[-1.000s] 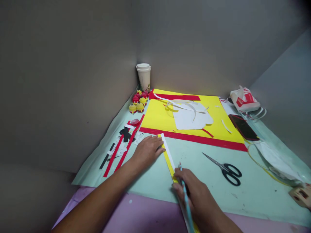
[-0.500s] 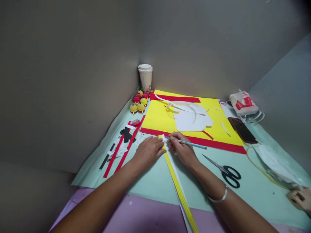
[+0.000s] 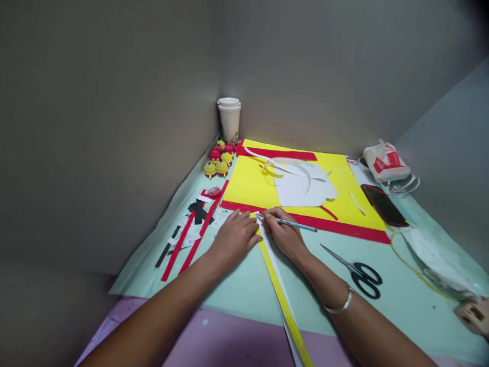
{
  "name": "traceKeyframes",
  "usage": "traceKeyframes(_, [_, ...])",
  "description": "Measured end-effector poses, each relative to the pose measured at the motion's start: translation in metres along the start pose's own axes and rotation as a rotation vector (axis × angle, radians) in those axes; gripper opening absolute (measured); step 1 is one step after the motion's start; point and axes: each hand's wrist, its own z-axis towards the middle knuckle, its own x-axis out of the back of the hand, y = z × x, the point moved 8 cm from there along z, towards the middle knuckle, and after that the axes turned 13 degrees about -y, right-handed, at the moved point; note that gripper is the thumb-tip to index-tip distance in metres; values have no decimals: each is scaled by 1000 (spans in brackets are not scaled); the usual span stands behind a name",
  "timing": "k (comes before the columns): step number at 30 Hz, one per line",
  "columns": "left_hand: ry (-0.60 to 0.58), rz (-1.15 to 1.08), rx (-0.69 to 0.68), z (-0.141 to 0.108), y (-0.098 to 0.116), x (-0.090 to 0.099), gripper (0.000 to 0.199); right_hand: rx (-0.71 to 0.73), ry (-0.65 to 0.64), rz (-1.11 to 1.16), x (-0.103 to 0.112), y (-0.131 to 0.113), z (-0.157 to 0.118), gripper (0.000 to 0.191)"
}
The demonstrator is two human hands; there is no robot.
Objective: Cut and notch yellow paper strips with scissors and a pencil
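Observation:
My left hand [image 3: 236, 237] lies flat with its fingers spread, its fingertips touching the top end of a long yellow strip [image 3: 280, 293]. Beneath that strip runs a white paper strip [image 3: 272, 250], its top end between my hands. My right hand [image 3: 284, 232] grips a light blue pencil [image 3: 298, 225], the tip resting near the white strip's top end. Just beyond both hands is the red lower border of a large yellow sheet [image 3: 244, 178]. Black-handled scissors [image 3: 355, 269] lie to the right of my right forearm.
Red strips [image 3: 179, 247] and black scraps [image 3: 198, 211] lie at the left. Several red and yellow round pieces [image 3: 222, 168] stand near a white cup [image 3: 229, 120]. White paper [image 3: 301, 188] tops the yellow sheet. At the right are a phone [image 3: 384, 205], a packet [image 3: 385, 162] and a wooden block [image 3: 471, 316].
My right hand has shifted slightly left, and the pencil's back end has moved left and a little up. My left hand stays at the yellow strip.

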Motion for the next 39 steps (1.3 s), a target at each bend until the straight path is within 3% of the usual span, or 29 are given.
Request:
traceKeyframes(7, [-47,-68,-44,2,0,-5,18,-9,-15,-14,-1,-2,0,20])
traceKeyframes(39, [-27,-165,-34,1,-1,0,8,-7,-23,-80,2,-8,-9,17])
